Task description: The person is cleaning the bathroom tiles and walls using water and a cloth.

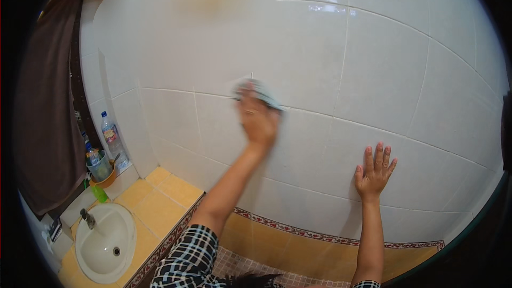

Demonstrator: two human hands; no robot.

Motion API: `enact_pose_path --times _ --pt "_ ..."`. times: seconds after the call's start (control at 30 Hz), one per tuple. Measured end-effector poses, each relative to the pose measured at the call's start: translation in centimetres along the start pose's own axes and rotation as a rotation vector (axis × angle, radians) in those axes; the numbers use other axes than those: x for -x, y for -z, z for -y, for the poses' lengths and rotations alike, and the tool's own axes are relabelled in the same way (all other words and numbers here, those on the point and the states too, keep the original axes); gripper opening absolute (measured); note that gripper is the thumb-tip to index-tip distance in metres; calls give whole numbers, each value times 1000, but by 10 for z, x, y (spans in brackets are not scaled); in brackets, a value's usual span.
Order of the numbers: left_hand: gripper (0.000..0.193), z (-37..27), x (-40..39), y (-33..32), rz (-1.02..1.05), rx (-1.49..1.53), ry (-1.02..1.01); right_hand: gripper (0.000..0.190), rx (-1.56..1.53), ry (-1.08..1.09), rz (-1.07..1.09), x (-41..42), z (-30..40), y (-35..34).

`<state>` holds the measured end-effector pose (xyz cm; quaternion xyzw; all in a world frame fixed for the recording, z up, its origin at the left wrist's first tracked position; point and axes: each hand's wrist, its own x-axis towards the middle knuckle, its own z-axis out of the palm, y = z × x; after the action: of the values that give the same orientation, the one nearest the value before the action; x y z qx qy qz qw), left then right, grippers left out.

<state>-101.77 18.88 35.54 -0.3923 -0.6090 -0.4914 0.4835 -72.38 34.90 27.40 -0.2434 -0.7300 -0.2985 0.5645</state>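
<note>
My left hand (258,122) presses a light blue-grey cloth (267,97) against the white tiled wall (296,60). Both the hand and the cloth are blurred, and the palm side is hidden. A ring shows on one finger. Lower down and to the right, my right hand (372,178) lies with its fingers spread on the same wall and holds nothing.
A yellow-tiled counter (144,204) at the left holds a white washbasin (130,244) with a metal faucet (88,219). Behind it stand a plastic bottle (113,138), a cup (102,170) and a green tube (99,193). A brown cloth (48,108) hangs beside them.
</note>
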Motion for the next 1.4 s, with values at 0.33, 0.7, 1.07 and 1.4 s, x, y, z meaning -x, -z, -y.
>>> enact_pose_path --times 0.33,0.7,1.07,1.4 --pt "68 -64 91 -34 371 -45 -526 57 -19 46 107 34 -41 16" --pt "70 -53 -33 -20 5 -10 -313 70 -58 -156 168 88 -52 21" --pt "66 -163 82 -60 521 259 -868 83 -115 -223 265 126 -71 15" --pt "59 -43 28 -31 -92 -163 -40 86 -113 -232 312 157 -64 14"
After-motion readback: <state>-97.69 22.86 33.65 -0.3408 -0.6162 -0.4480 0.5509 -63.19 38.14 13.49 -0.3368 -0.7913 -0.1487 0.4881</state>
